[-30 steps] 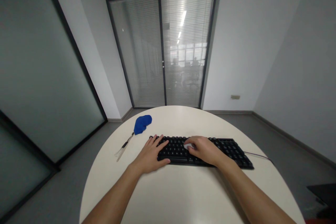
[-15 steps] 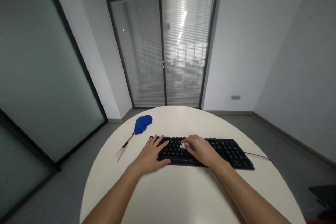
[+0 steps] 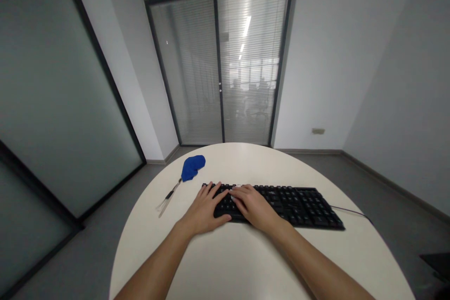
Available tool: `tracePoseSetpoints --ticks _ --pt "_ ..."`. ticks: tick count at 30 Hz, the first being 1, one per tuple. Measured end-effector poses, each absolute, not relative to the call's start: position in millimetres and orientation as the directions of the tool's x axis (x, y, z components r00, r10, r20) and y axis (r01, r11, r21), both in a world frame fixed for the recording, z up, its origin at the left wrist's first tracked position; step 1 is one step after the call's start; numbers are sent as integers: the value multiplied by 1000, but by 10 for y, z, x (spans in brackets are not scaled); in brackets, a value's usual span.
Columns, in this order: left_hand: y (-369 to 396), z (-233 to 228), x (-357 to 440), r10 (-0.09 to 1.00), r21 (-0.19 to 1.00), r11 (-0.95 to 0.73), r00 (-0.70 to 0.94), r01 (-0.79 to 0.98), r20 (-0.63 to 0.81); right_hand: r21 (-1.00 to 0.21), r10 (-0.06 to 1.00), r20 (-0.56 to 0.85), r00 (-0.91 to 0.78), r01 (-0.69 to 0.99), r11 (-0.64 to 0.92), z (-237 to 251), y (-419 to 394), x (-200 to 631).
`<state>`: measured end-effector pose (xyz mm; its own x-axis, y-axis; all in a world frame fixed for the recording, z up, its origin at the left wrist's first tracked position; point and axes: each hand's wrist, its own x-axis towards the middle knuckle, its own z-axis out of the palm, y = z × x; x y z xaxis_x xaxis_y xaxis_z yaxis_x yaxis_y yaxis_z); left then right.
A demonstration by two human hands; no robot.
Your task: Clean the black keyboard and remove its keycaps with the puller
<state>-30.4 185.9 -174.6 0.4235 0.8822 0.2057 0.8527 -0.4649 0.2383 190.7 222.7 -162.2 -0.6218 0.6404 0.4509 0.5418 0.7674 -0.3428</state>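
A black keyboard (image 3: 298,204) lies across the pale round table. My left hand (image 3: 204,208) rests on its left end, fingers spread over the keys and thumb along the front edge. Close beside it, my right hand (image 3: 251,204) bends over the left-middle keys. Its fingers press a crumpled white tissue (image 3: 239,185) against the keyboard; most of the tissue is hidden under the fingers, with only small white bits showing.
To the left on the table (image 3: 225,258) lies a blue cloth (image 3: 193,167), with a thin brush-like tool (image 3: 169,194) touching it, black at its middle. A cable (image 3: 351,210) runs from the keyboard over the table's right edge. Glass doors with blinds (image 3: 218,70) stand behind.
My right hand has slid left along the keys with the tissue, coming close to my left hand. My left hand stays on the keyboard's left end. The view has shifted slightly.
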Motion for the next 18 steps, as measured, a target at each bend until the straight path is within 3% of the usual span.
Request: tracePoseSetpoints --ticks 8,18 --pt "1872 -1779 -313 885 235 -456 411 858 216 -356 766 415 -491 687 634 -1664 2329 1955" --pt "1880 -1784 -334 889 233 -452 413 861 199 -406 615 414 -671 469 785 -1616 2329 2041"
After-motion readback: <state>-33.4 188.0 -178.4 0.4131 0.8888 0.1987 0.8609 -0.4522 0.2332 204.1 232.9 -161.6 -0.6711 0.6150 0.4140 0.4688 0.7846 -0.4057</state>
